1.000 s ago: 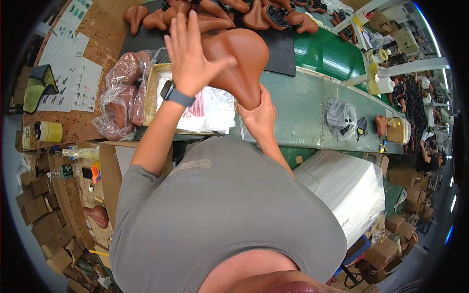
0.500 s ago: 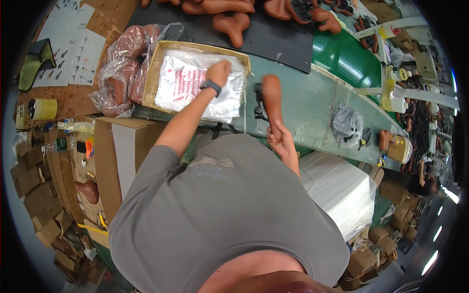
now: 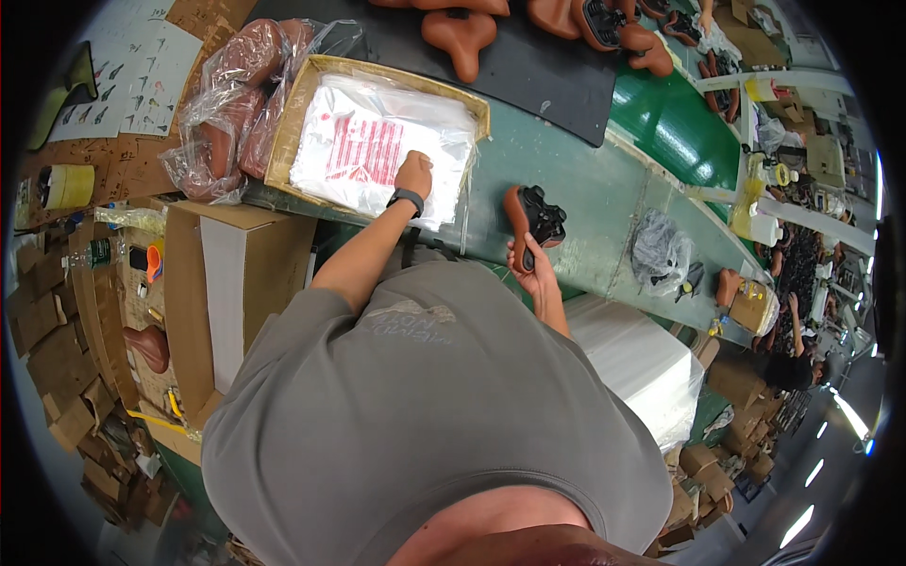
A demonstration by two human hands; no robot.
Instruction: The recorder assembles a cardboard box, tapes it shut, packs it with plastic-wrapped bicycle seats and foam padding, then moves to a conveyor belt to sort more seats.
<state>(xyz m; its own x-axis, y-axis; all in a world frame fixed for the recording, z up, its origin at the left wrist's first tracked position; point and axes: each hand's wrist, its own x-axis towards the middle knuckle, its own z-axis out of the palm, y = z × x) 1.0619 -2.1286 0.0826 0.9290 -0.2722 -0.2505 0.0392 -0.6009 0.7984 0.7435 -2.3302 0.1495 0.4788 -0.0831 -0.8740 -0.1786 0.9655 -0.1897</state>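
My right hand (image 3: 535,268) grips a brown bicycle saddle (image 3: 515,219) by its lower end, above the green bench. The saddle is tilted on its side, with its black underside facing right. My left hand (image 3: 413,175), with a dark watch on the wrist, is closed in a fist over a stack of clear plastic bags (image 3: 321,158) with red print. Whether a bag's edge is pinched in its fingers is hidden. The bags lie in a shallow cardboard box (image 3: 286,141) on the bench.
Several brown saddles (image 3: 460,40) rest on a black mat (image 3: 566,90) at the far side. Plastic-wrapped saddles (image 3: 219,141) sit left of the box. A crumpled grey plastic bag (image 3: 661,250) lies on the right of the bench; a tall carton (image 3: 255,274) stands at the near left.
My left hand has moved nearer to me over the bags. My right hand has turned and lowered the saddle, bringing its black underside into view.
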